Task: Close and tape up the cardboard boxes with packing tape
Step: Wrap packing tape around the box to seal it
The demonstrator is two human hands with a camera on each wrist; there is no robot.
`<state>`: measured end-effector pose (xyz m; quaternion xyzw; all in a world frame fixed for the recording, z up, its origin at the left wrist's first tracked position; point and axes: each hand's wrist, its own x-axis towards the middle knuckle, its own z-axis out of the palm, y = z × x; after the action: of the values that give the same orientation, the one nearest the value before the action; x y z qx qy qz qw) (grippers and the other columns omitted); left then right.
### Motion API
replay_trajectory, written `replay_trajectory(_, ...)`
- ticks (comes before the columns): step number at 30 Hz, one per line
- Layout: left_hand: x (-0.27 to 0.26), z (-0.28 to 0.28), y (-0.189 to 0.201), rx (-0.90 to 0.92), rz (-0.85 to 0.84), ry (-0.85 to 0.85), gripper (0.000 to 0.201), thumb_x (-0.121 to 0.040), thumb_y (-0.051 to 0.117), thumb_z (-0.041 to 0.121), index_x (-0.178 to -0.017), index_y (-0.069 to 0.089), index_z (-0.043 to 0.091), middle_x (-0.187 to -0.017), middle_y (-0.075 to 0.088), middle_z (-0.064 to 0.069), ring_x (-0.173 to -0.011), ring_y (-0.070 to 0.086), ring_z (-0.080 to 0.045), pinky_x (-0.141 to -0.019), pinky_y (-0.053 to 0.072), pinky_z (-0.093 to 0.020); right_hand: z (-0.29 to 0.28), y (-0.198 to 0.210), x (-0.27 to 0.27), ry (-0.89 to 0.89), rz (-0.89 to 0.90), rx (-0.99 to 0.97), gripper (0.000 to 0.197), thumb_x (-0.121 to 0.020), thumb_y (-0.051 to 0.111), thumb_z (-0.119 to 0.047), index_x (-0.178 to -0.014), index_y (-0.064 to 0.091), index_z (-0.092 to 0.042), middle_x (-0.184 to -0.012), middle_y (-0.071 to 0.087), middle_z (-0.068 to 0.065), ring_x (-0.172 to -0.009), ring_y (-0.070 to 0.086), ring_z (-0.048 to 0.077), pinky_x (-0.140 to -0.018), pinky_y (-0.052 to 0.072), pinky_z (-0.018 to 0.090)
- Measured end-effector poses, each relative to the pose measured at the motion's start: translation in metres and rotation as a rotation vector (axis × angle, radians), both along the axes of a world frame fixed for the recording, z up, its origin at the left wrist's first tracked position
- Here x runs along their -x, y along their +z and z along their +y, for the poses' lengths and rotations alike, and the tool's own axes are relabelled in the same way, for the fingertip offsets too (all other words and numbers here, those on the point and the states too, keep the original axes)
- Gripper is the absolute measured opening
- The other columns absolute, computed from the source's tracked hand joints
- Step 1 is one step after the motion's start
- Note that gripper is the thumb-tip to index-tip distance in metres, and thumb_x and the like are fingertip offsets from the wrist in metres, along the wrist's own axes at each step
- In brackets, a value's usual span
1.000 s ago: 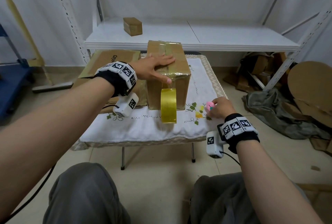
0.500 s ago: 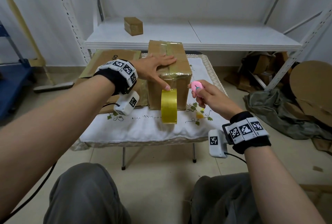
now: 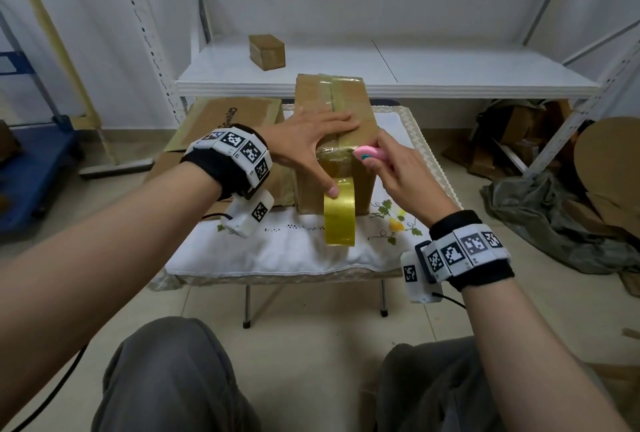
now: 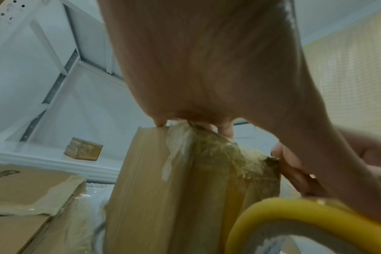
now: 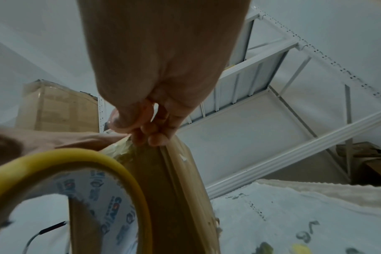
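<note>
A closed cardboard box (image 3: 349, 109) stands on the small table, with clear tape along its top seam and down its near face. My left hand (image 3: 311, 140) lies flat on the box top, its thumb reaching down to the yellow tape roll (image 3: 339, 213), which hangs at the box's near face. My right hand (image 3: 394, 168) grips a small pink cutter (image 3: 369, 153) at the box's top front edge, by the tape strip. The box (image 4: 163, 180) and roll (image 4: 294, 214) show in the left wrist view. The right wrist view has the roll (image 5: 76, 158) and curled fingers (image 5: 154, 135) at the box edge.
A white embroidered cloth (image 3: 294, 251) covers the folding table. Flattened cardboard (image 3: 221, 119) lies at the table's left. A small taped box (image 3: 266, 52) sits on the white shelf (image 3: 415, 78) behind. Cardboard scraps and a grey cloth (image 3: 554, 223) lie on the floor to the right.
My right hand lifted the pink cutter off the table and brought it up and left to the box's top front edge. The left hand stayed on the box and the roll.
</note>
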<state>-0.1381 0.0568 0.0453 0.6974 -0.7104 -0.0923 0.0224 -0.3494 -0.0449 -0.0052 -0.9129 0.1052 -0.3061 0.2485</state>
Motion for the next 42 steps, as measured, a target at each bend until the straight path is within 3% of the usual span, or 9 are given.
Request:
replay_trajectory(7, 0.006, -0.001, -0.002, -0.073, -0.024, 0.070, 0.146, -0.036, 0.052, 0.097, -0.156, -0.005, 0.037, -0.164, -0.012, 0.009, -0.151, -0.014, -0.024, -0.113, -0.016, -0.052, 0.004, -0.006, -0.004, -0.026, -0.098, 0.031, 0.010, -0.097, 0.060, -0.009, -0.104, 0.068, -0.012, -0.090, 0.066, -0.008, -0.079, 0.056, -0.005, -0.070, 0.043, 0.019)
replay_trajectory(11, 0.010, 0.000, 0.001, -0.101, -0.035, 0.088, 0.144, -0.042, 0.060, 0.091, -0.155, -0.008, 0.036, -0.164, -0.014, 0.008, -0.151, -0.014, -0.026, -0.114, -0.016, -0.052, 0.004, -0.008, -0.007, -0.037, -0.085, 0.034, 0.021, -0.094, 0.053, -0.001, -0.104, 0.069, -0.011, -0.099, 0.070, 0.002, -0.091, 0.066, 0.016, -0.082, 0.054, 0.039)
replay_trajectory(17, 0.010, 0.000, 0.002, -0.117, -0.023, 0.094, 0.146, -0.038, 0.059, 0.093, -0.155, -0.009, 0.037, -0.164, -0.013, 0.008, -0.151, -0.014, -0.025, -0.114, -0.016, -0.053, 0.015, -0.005, -0.013, -0.041, -0.084, 0.139, 0.027, -0.093, 0.055, 0.008, -0.107, 0.070, -0.010, -0.103, 0.068, 0.004, -0.095, 0.063, 0.017, -0.084, 0.050, 0.026)
replay_trajectory(22, 0.008, -0.001, 0.002, -0.122, -0.009, 0.087, 0.145, -0.039, 0.060, 0.093, -0.154, -0.008, 0.039, -0.164, -0.013, 0.009, -0.151, -0.013, -0.027, -0.114, -0.014, -0.054, -0.012, -0.007, 0.011, -0.253, 0.094, -0.046, 0.018, -0.099, 0.056, 0.001, -0.096, 0.070, -0.011, -0.084, 0.065, -0.013, -0.076, 0.061, -0.012, -0.071, 0.053, 0.022)
replay_trajectory(26, 0.008, -0.001, 0.001, -0.112, 0.001, 0.093, 0.145, -0.037, 0.060, 0.094, -0.154, -0.007, 0.041, -0.164, -0.012, 0.011, -0.151, -0.014, -0.025, -0.114, -0.016, -0.054, -0.039, -0.009, 0.029, -0.458, 0.280, -0.160, 0.004, -0.096, 0.068, -0.014, -0.098, 0.072, -0.013, -0.091, 0.064, 0.000, -0.073, 0.059, 0.007, -0.065, 0.045, 0.021)
replay_trajectory(31, 0.007, -0.001, -0.001, -0.102, -0.007, 0.091, 0.147, -0.034, 0.056, 0.098, -0.154, -0.008, 0.041, -0.164, -0.011, 0.011, -0.151, -0.012, -0.025, -0.114, -0.016, -0.052, -0.045, -0.043, 0.013, -0.543, 0.548, -0.380, 0.015, -0.093, 0.065, -0.007, -0.107, 0.067, -0.012, -0.113, 0.066, 0.017, -0.092, 0.066, 0.032, -0.081, 0.059, 0.041)
replay_trajectory(36, 0.006, -0.003, -0.003, -0.094, -0.020, 0.084, 0.146, -0.034, 0.054, 0.098, -0.154, -0.008, 0.042, -0.164, -0.012, 0.011, -0.151, -0.012, -0.026, -0.114, -0.015, -0.052, -0.035, -0.050, 0.004, -0.557, 0.529, -0.348, 0.046, -0.083, 0.079, -0.016, -0.124, 0.059, -0.013, -0.128, 0.051, 0.013, -0.114, 0.057, 0.028, -0.086, 0.055, 0.033)
replay_trajectory(38, 0.007, -0.003, -0.003, -0.096, -0.024, 0.084, 0.144, -0.036, 0.055, 0.096, -0.154, -0.009, 0.042, -0.164, -0.012, 0.011, -0.151, -0.012, -0.025, -0.115, -0.015, -0.052, -0.022, -0.030, 0.005, -0.514, 0.316, -0.479, 0.024, -0.088, 0.077, -0.017, -0.106, 0.067, -0.005, -0.111, 0.061, 0.011, -0.093, 0.060, 0.021, -0.062, 0.050, 0.016)
replay_trajectory(42, 0.006, -0.003, -0.002, -0.093, -0.044, 0.082, 0.145, -0.036, 0.053, 0.097, -0.154, -0.009, 0.040, -0.164, -0.013, 0.010, -0.151, -0.012, -0.026, -0.116, -0.013, -0.051, 0.008, 0.007, 0.015, -0.109, 0.416, -0.894, 0.076, -0.089, 0.051, -0.071, -0.091, 0.077, 0.000, -0.086, 0.077, 0.012, -0.075, 0.068, 0.018, -0.063, 0.052, 0.022)
